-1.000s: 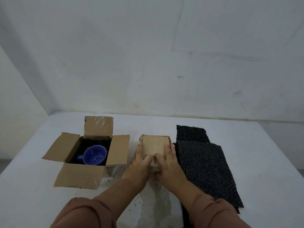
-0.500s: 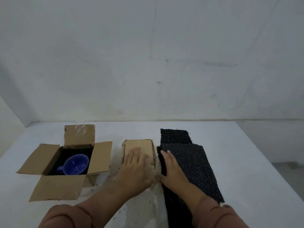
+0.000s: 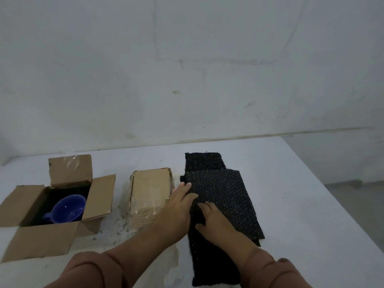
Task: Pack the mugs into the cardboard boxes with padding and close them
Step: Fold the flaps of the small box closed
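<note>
Padding (image 3: 220,196) lies in a dark, bumpy stack on the right half of the white table (image 3: 301,204) in the head view, its long axis running from the near edge away toward the wall (image 3: 187,69); the top sheet sits slightly skewed over a longer one beneath. The left hand (image 3: 178,210) rests flat with fingers spread loosely, its fingertips on the left edge of the top sheet, gripping nothing. The right hand (image 3: 216,221) lies palm down on the same sheet, fingers extended and unclenched, also holding nothing. Just left of the padding stands the closed box (image 3: 150,188), its flaps folded shut and glossy tape across the near side, long axis likewise pointing toward the wall. Farther left is the open box (image 3: 41,204), all four flaps splayed outward, with dark lining inside. In it the blue mug (image 3: 67,208) lies tilted, its mouth facing up and toward the camera, handle pointing left. No writing or label can be read on either box. Brownish sleeves (image 3: 99,269) cover both forearms
</note>
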Motion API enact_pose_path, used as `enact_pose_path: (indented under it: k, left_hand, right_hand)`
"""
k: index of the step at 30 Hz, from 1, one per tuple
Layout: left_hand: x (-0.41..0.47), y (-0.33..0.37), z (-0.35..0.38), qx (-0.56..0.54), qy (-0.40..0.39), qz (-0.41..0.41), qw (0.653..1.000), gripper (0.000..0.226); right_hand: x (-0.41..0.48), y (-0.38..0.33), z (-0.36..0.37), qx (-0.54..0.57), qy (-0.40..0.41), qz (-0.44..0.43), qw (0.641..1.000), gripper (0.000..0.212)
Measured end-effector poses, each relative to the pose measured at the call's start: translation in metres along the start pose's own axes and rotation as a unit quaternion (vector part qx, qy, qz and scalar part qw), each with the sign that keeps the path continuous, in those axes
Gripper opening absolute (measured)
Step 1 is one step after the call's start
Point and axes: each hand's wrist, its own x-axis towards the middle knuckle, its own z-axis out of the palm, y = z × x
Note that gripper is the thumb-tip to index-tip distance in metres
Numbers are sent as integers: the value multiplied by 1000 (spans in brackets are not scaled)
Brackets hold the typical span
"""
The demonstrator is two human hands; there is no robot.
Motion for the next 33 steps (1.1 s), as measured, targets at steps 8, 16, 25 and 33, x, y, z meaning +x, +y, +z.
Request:
enact_pose_path:
  k: [8,16,25,33]
  left_hand:
    - [-25,-50,-44,89,9,-86,992,57]
    - [-37,-88,-54,163,-102,-85,978,94]
    - [-43,-90,-44,160,-66,-87,981,101]
    - [-46,-85,-43,142,-33,-111,983,89]
  right_hand:
    - [12,-68,7,-17,118,-258,959,62]
    - [37,-75,32,-174,210,-321,907,51]
    - [43,-80,32,-228,259,-326,880,44]
    - [45,-93,39,-250,262,-270,892,40]
